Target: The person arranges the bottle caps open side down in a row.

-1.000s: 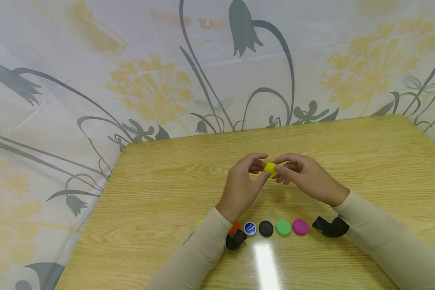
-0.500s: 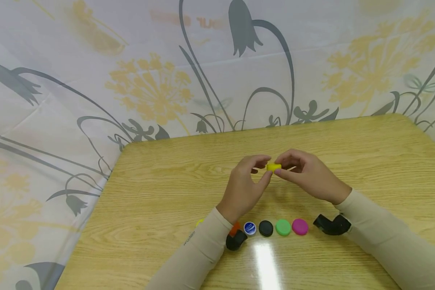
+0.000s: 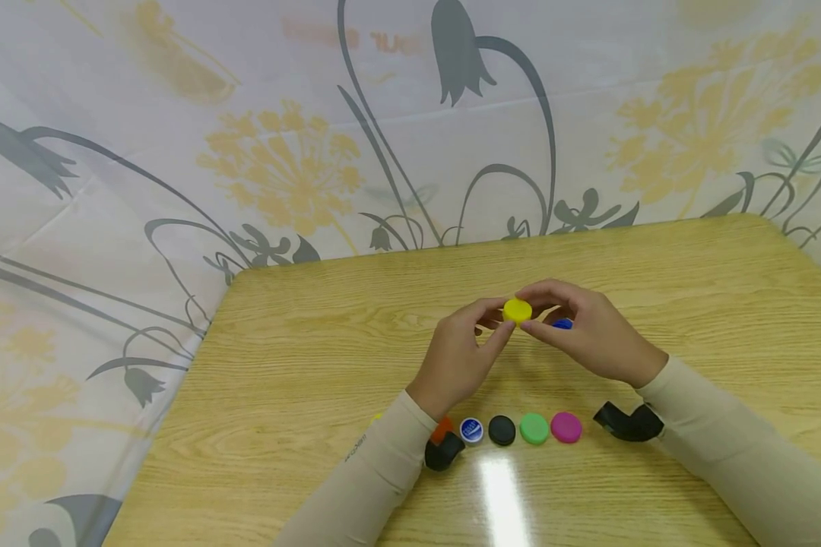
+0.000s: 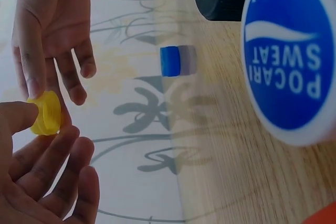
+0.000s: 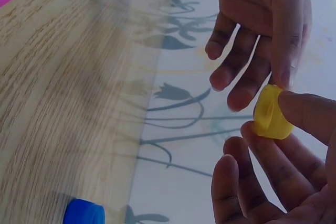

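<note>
Between my two hands, raised over the table, is a yellow bottle cap (image 3: 517,311). My left hand (image 3: 457,351) pinches its left side with thumb and forefinger. From the right, the thumb and fingertips of my right hand (image 3: 591,330) pinch the same cap. The left wrist view shows the yellow cap (image 4: 46,114) tilted, with both thumbs on it. In the right wrist view the hollow inside of the yellow cap (image 5: 273,113) faces partly towards the camera. A blue cap (image 3: 562,324) on the table is mostly hidden behind my right hand.
Nearer me runs a row of caps: orange (image 3: 442,430), blue-and-white (image 3: 472,431), black (image 3: 502,431), green (image 3: 534,429) and magenta (image 3: 566,428). Black curved pieces (image 3: 628,422) lie by each forearm. A yellow item (image 3: 377,417) peeks out by the left sleeve. A patterned cloth (image 3: 397,152) stands behind the table.
The yellow cap has been turned between the fingers, from edge-on to its round face showing, and has shifted slightly right and up. The blue cap behind the right hand now shows.
</note>
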`<state>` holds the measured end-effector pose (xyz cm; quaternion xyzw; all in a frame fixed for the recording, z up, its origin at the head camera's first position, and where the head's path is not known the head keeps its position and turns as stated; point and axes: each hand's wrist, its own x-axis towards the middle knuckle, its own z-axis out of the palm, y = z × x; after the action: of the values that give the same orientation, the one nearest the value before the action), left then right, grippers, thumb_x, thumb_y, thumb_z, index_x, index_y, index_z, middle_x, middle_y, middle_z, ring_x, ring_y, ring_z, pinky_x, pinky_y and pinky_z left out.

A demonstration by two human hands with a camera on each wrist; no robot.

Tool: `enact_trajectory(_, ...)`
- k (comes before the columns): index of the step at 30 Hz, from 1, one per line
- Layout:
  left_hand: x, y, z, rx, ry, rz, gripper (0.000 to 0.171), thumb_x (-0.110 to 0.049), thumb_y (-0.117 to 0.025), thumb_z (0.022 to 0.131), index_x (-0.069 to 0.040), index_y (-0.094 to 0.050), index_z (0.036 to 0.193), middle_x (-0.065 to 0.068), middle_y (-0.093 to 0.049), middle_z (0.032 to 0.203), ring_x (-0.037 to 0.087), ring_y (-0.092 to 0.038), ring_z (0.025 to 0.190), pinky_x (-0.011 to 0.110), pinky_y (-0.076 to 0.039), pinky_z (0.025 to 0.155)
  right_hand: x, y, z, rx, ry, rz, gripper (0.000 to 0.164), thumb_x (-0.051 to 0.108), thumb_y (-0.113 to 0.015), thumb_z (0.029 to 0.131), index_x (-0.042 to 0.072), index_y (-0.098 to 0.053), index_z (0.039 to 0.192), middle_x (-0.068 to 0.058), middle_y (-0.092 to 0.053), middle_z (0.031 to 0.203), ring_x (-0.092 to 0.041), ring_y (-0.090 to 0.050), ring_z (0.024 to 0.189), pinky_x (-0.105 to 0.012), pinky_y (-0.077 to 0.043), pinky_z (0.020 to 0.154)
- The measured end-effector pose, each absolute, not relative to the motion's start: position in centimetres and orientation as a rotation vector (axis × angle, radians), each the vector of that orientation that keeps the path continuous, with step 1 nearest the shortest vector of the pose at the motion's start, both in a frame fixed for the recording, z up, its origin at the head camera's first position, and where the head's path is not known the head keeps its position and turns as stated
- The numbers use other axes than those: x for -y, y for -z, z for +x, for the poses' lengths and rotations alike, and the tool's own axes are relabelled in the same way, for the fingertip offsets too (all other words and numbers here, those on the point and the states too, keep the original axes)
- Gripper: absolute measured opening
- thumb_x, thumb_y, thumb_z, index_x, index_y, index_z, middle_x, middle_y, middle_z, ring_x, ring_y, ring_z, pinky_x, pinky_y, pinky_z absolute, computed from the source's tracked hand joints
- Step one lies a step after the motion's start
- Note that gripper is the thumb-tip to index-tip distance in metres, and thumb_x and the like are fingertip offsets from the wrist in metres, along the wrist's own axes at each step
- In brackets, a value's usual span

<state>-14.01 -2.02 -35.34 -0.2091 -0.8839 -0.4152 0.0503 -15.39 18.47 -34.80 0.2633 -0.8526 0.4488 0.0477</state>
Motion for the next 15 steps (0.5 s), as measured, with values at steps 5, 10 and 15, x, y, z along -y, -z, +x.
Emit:
enact_trajectory(5,1.94,35.36,-14.02,2.698,1.236,-0.631,0.035,-0.03,-0.061,0.101,-0.016,-0.063,0.133,-0.004,-0.07,0.12,0.011,-0.067,0.103,0.028,-0.053,0.09,-18.53,34.94,-15.35,2.575,-1.272,0.831,0.033,0.011,-0.072,0.092,0.007,-0.066,0.124,-0.005,-0.072,0.113,0.0,-0.065,0.09,-0.019,-0.055,0.076)
enact_trajectory(10,1.91,35.31,-13.94,2.704,1.211,-0.638,0.036,-0.03,-0.061,0.1,-0.016,-0.063,0.133,-0.004,-0.07,0.12,0.01,-0.066,0.102,0.03,-0.054,0.089,-18.57,34.9,-15.26,2.584,-1.238,0.833,0.033,0.01,-0.072,0.092,0.007,-0.067,0.124,-0.006,-0.072,0.114,-0.003,-0.066,0.088,-0.021,-0.056,0.075)
enact_trajectory(15,1.87,35.34,-13.79,2.697,1.165,-0.672,0.035,-0.031,-0.062,0.1,-0.015,-0.065,0.131,-0.003,-0.07,0.121,0.01,-0.066,0.102,0.026,-0.054,0.087,-18.77,34.9,-15.03,2.597,-1.232,0.84,0.032,0.011,-0.073,0.092,0.009,-0.068,0.123,-0.006,-0.072,0.115,-0.006,-0.067,0.086,-0.023,-0.057,0.074)
